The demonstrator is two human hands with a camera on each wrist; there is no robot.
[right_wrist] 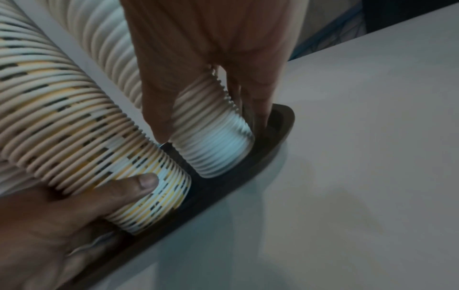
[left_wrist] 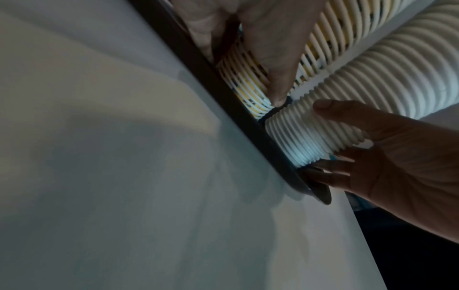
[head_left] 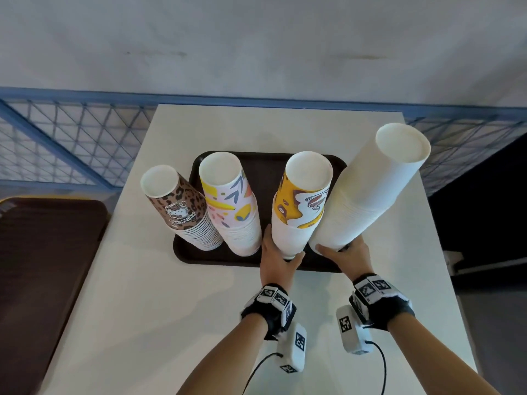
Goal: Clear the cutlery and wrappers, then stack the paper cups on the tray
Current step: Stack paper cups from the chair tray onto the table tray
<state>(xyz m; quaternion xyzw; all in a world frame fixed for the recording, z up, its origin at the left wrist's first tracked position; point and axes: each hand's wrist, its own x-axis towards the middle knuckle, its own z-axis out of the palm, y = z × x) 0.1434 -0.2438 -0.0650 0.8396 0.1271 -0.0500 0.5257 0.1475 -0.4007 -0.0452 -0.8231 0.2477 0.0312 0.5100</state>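
A white surface (head_left: 137,280) is being lit evenly from above and is being crossed by soft shadows. Beyond it, a blue metal railing (head_left: 57,138) with diamond mesh is being backed by a pale grey wall (head_left: 256,38). At the left, a dark brown cushioned seat (head_left: 42,252) is being partly shown

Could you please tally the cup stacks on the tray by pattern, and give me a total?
Leopard-print stack: 1
Floral stack: 1
Yellow stack, left hand gripping its base: 1
Plain white stack, right hand at its base: 1
Total: 4 stacks on the tray.
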